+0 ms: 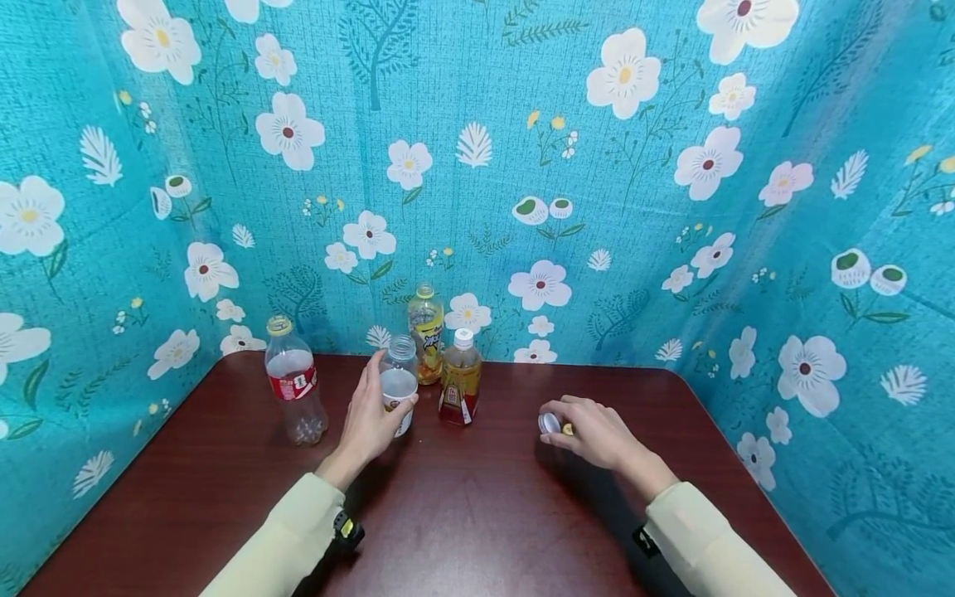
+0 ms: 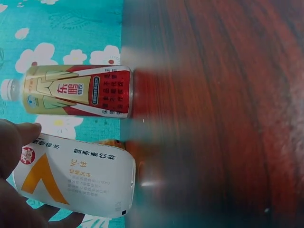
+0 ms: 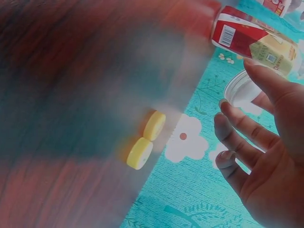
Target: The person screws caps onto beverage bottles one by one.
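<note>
Fingers on the right hand (image 1: 597, 431) pinch a white cap (image 3: 240, 90) between thumb and index finger, holding it tilted over the dark red-brown table (image 1: 477, 522); the remaining fingers are bent loosely and stand a little apart. On the left hand (image 1: 370, 419), the thumb lies along one side of a white-labelled bottle (image 1: 399, 390) and the fingers wrap the other, so the grip closes round its body. That bottle stands roughly upright, its threaded neck uncapped, with an orange stripe and dark lettering on the label; I cannot tell whether its base touches the wood. Two yellow caps (image 3: 154, 125) lie on the table just beside each other, near the right hand.

To the left of the left hand, well apart from it, a clear bottle with a red label (image 1: 293, 384) stands upright, yellow showing at its top. Just right of the white-labelled bottle, an amber bottle (image 1: 460, 377) stands with its white lid on and a red and gold label. Behind these two is a tall yellow-labelled bottle (image 1: 427, 327), partly hidden, with yellowish contents low inside. Farthest back hangs a turquoise cloth (image 1: 477, 224) printed with white flowers and leaves.
</note>
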The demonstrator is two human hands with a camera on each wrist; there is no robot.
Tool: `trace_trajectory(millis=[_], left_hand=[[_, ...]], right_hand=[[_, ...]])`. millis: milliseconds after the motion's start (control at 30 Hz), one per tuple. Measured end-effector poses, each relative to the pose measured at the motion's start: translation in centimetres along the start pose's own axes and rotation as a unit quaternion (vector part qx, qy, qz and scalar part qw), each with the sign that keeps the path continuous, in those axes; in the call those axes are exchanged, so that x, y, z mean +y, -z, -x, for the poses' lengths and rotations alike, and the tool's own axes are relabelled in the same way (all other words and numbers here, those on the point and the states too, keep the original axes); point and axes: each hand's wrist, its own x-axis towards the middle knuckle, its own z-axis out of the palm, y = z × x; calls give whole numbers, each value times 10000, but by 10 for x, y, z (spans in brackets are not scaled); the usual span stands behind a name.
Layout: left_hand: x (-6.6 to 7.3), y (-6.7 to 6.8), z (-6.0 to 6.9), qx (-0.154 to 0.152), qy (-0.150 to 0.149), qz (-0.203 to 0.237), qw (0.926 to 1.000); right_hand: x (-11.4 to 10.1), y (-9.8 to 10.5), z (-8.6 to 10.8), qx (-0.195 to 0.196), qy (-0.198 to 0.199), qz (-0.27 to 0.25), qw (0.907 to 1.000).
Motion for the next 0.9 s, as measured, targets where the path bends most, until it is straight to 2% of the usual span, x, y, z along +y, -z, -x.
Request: trace_trajectory(millis=[400, 733, 900], left_hand=[[10, -4, 13, -200, -245, 32, 9995], [27, -9, 27, -473, -328, 43, 9983], [33, -13, 32, -541, -502, 53, 9973]], right_hand=[[-10, 12, -4, 261, 68, 53, 9996], [-21, 19, -7, 594, 176, 2, 9981], [-31, 24, -10, 740, 254, -124, 9969]])
